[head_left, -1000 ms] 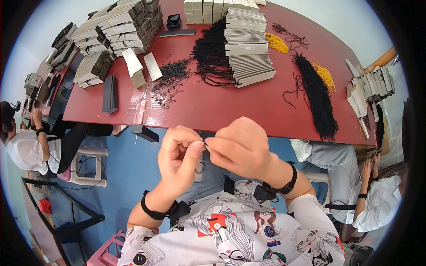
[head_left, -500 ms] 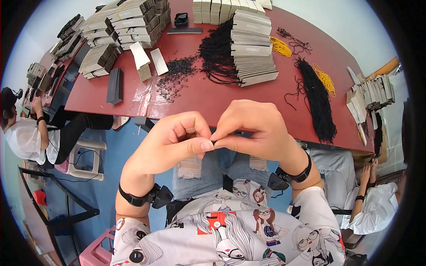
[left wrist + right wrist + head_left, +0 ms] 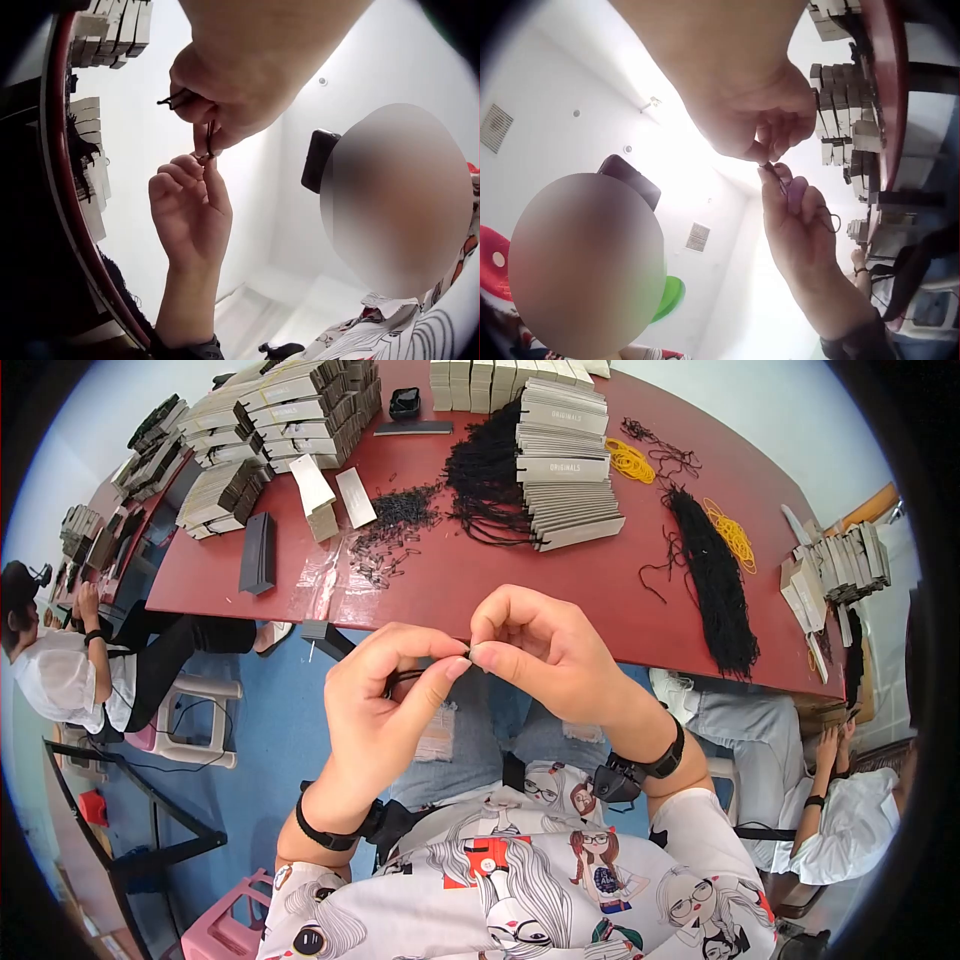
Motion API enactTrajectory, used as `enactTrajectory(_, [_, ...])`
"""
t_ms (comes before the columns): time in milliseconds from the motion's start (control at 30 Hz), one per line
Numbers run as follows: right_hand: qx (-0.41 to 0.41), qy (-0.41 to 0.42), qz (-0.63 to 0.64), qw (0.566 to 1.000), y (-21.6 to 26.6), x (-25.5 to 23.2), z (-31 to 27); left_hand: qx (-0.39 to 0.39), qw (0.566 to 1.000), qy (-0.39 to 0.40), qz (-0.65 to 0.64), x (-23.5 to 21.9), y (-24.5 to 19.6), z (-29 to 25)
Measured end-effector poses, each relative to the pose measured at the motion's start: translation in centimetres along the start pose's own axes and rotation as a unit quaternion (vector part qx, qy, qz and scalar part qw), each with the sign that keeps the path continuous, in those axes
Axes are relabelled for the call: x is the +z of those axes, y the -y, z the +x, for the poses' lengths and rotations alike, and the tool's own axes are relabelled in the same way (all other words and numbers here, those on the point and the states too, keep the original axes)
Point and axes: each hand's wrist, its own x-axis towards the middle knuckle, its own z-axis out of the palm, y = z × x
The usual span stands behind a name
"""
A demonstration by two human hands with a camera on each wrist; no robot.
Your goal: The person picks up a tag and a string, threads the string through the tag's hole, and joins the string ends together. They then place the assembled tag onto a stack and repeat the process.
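Both hands meet at the fingertips in front of the table's near edge. My left hand (image 3: 372, 695) pinches a thin black cord (image 3: 405, 675) between thumb and forefinger. A loop of that cord (image 3: 835, 223) sticks out past the curled fingers in the right wrist view. My right hand (image 3: 555, 660) pinches the small dark end of it, thumb against forefinger, right at the left fingertips. In the left wrist view the doubled cord (image 3: 210, 139) runs down from the left hand to the right fingertips. What joins at the pinch is mostly hidden.
On the red table (image 3: 460, 595) lie a heap of small black clips (image 3: 395, 525), a stack of corded grey tags (image 3: 565, 470), a black cord bundle (image 3: 712, 585) and yellow rubber bands (image 3: 630, 460). Card stacks (image 3: 300, 420) stand back left. People sit at both sides.
Both hands first rose closer to the head camera, then drew back slightly. The right hand has turned, showing its curled fingers; the pinch at the fingertips stays together.
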Motion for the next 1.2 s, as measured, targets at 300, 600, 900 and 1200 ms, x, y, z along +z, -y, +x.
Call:
enactTrajectory(300, [-0.065, -0.028, -0.087, 0.994, 0.3, 0.3, -0.3, -0.052, 0.995, 0.016, -0.085, 0.0, -0.8, 0.0])
enactTrajectory(600, [-0.226, -0.108, -0.218, 0.943, 0.0, 0.8, -0.1, -0.091, 0.971, 0.138, -0.173, -1.5, -0.2, 1.4])
enactTrajectory(900, [-0.102, -0.051, -0.110, 0.987, -1.0, 0.3, 0.0, -0.211, 0.925, 0.223, -0.226, -2.1, 1.2, 2.8])
enactTrajectory(1200, [-0.035, -0.032, 0.017, 0.999, -1.3, 0.5, 0.0, 0.031, 0.995, 0.004, 0.090, -0.3, 0.3, 0.6])
